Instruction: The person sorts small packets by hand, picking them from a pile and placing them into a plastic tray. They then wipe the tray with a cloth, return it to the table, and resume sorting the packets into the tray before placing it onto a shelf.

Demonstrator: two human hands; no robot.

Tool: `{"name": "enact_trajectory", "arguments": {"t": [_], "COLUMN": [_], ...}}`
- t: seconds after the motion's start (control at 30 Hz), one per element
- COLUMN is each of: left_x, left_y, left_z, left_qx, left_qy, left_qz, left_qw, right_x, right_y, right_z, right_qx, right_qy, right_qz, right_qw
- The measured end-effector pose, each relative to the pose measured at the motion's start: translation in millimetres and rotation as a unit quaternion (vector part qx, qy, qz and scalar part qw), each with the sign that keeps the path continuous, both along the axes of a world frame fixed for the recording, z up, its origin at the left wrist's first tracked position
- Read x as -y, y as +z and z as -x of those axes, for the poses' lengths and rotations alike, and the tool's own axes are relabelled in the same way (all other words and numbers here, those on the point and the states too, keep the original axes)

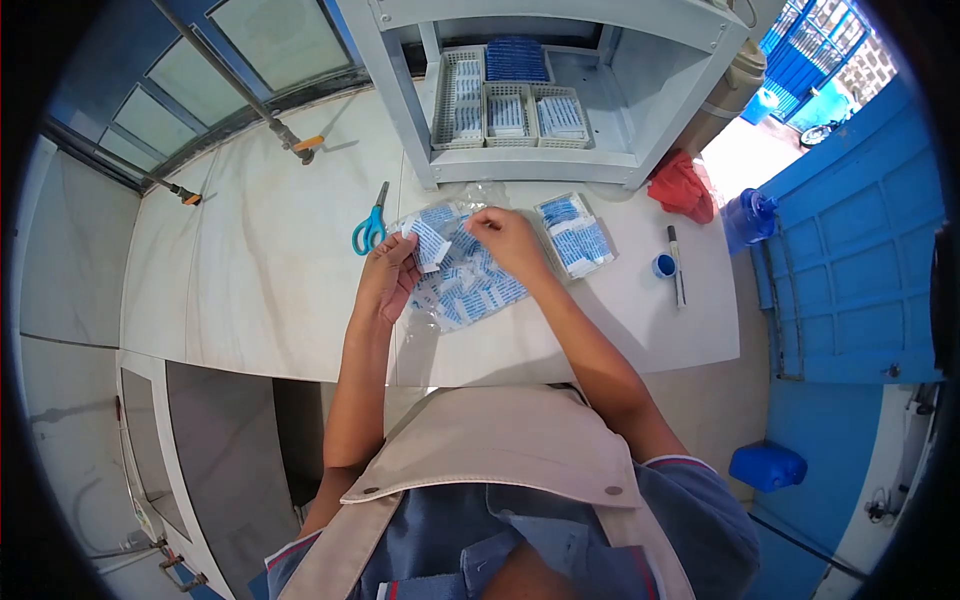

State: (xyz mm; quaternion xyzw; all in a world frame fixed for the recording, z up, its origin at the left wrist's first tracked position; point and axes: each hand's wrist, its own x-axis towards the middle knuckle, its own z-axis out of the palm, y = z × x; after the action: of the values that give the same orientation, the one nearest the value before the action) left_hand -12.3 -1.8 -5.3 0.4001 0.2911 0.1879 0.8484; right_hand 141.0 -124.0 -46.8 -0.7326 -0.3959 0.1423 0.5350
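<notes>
My left hand (387, 277) is closed on some small white packets with blue print (427, 246), held over the left part of a clear plastic bag. Many similar packets fill the bag (475, 288), which lies on the white counter (270, 250). My right hand (507, 240) is over the bag's upper right part, its fingers pinched together; whatever they hold, if anything, is too small to make out. Just right of that hand sits a small basket (607, 262) of packets. Teal-handled scissors (370, 230) lie beyond my left hand.
A grey shelf (535, 165) at the back holds white baskets (457, 100) of packets. On the right are a blue cap-like container (663, 266), a marker (677, 268), a red cloth (682, 187) and a blue water bottle (745, 220). Two metal rods stand at the left.
</notes>
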Motion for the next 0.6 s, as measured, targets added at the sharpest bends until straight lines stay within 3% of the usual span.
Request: {"name": "enact_trajectory", "arguments": {"t": [0.07, 0.2, 0.37, 0.53, 0.6], "left_x": [2.4, 1.8, 4.1, 19.3, 24.2], "left_y": [7.1, 13.0, 16.1, 19.5, 9.8], "left_z": [-0.3, -2.5, -10.8, -12.1, -16.4], "left_qx": [0.002, 0.013, 0.039, 0.064, 0.082], "left_qy": [-0.007, -0.033, -0.069, -0.043, -0.030], "left_qz": [0.010, 0.008, -0.016, 0.065, 0.078], "left_qw": [1.000, 0.999, 0.997, 0.995, 0.993], "right_x": [2.2, 16.6, 28.3, 41.0, 42.4], "right_y": [6.3, 42.1, 61.7, 56.7, 53.9], "right_z": [-11.8, -17.4, -11.6, 7.1, 22.5], "right_qx": [-0.214, -0.333, -0.340, -0.317, -0.356], "right_qy": [0.030, 0.068, 0.058, -0.006, -0.036], "right_qz": [-0.079, -0.034, -0.088, -0.164, -0.212], "right_qw": [0.973, 0.940, 0.935, 0.934, 0.909]}}
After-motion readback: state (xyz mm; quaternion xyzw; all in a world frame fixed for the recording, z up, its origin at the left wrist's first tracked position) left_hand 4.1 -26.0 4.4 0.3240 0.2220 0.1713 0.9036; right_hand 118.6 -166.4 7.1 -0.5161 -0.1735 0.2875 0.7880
